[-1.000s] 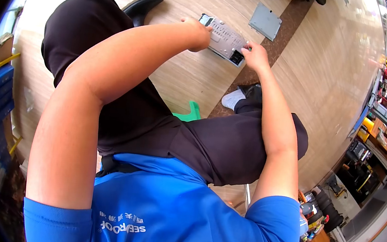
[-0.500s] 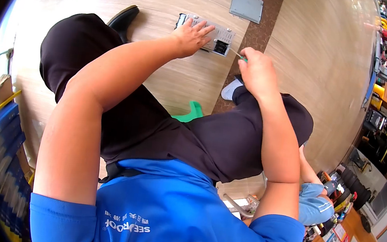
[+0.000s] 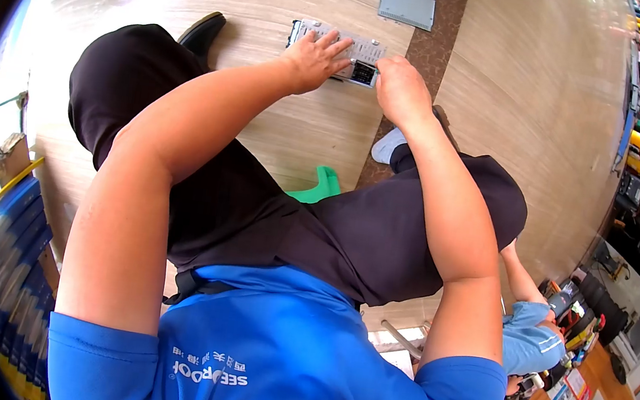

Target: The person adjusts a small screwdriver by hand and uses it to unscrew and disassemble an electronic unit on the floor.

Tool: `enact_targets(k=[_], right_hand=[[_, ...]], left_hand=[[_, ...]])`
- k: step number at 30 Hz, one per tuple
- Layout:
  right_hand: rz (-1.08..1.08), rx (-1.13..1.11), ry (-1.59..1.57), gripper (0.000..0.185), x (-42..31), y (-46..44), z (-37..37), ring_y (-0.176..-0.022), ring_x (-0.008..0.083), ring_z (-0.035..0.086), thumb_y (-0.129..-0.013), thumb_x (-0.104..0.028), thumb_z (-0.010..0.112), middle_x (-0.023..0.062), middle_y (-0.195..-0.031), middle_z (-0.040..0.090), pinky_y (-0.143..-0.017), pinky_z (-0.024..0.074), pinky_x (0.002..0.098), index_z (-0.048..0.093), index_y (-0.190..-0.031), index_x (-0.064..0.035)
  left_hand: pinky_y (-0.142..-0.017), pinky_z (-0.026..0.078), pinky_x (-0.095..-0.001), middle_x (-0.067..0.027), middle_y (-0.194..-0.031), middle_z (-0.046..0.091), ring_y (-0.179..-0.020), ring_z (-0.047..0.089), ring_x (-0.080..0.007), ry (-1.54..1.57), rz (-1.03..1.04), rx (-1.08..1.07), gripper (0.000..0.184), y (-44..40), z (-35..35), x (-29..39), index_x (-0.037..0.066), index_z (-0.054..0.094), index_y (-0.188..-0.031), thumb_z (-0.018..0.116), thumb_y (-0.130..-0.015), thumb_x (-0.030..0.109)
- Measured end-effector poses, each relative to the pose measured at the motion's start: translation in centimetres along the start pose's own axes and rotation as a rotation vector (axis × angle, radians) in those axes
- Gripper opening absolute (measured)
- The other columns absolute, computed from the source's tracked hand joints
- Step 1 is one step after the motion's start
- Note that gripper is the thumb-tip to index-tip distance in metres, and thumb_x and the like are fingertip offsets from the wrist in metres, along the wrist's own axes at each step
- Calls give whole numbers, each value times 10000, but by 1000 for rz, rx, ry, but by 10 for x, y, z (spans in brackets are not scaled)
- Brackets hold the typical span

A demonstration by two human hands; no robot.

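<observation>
Left fingers (image 3: 336,47) seemingly flat atop the metal case (image 3: 366,49)

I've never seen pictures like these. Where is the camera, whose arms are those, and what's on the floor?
There's no robot here: a person wears one camera on the head, looking down past their own blue shirt and dark trousers. Every picture comes from it. On the floor lie a slotted metal unit and, beyond it, a flat grey panel. The left hand is spread on the unit. The right hand is curled at its end; whatever it may grip is hidden.
</observation>
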State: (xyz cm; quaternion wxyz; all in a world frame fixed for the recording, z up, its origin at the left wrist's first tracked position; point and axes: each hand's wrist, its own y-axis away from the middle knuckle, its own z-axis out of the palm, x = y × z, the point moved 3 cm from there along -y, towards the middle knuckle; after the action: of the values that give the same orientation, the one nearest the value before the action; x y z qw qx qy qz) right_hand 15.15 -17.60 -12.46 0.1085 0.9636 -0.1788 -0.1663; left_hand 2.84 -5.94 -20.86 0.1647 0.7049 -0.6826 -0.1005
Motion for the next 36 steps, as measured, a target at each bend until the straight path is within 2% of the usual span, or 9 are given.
enact_targets(k=[6,8,18,20,26,29,36], right_hand=[[-15,-44,86,158,4,-6,11,-986,393,675,-885,-45,551,218,-1037,651,-849,556,480,691,-954,-20],[-24,-42,85,159,3,-7,12,-994,395,672,-887,-49,544,217,-1038,648,-848,556,480,686,-956,-21],[12,-74,84,163,3,-8,17,-1041,395,655,-903,-61,527,211,-1067,635,-885,540,482,671,-971,-25],[8,-16,44,126,3,-8,17,-997,406,637,-889,-66,557,202,-994,632,-854,524,502,667,-935,-27],[9,-20,65,116,3,-10,20,-976,408,644,-891,-64,565,209,-994,631,-843,530,501,663,-934,-21],[-11,-4,56,107,4,-10,21,-966,410,647,-887,-58,571,210,-989,631,-837,533,501,660,-930,-16],[-11,-7,70,103,-1,-10,19,-957,411,651,-884,-52,566,210,-985,631,-830,538,499,656,-919,-16]], left_hand=[[-1159,346,-529,-110,-1669,211,-1514,255,-339,23,-2,12,606,1,0,2,205,405,-1546,515,-954,136],[-1101,371,-500,-88,-1678,209,-1514,259,-324,-48,-8,17,550,0,3,2,253,418,-1547,479,-1002,213],[-1092,375,-481,-82,-1684,205,-1523,253,-318,-15,-16,-13,546,-1,2,3,291,422,-1546,476,-1007,221],[-1087,378,-476,-83,-1686,200,-1525,250,-318,-27,-13,-28,544,-1,2,4,302,417,-1549,468,-1013,226],[-1067,395,-469,-87,-1687,200,-1523,254,-319,-33,-35,-39,535,-2,0,6,318,422,-1545,463,-1019,236],[-1097,391,-496,-98,-1673,213,-1513,263,-331,12,-23,-36,559,-1,-1,6,270,430,-1536,500,-986,194],[-1082,400,-486,-93,-1672,220,-1510,268,-324,13,-32,-29,550,-2,-1,6,272,437,-1532,501,-989,211]])
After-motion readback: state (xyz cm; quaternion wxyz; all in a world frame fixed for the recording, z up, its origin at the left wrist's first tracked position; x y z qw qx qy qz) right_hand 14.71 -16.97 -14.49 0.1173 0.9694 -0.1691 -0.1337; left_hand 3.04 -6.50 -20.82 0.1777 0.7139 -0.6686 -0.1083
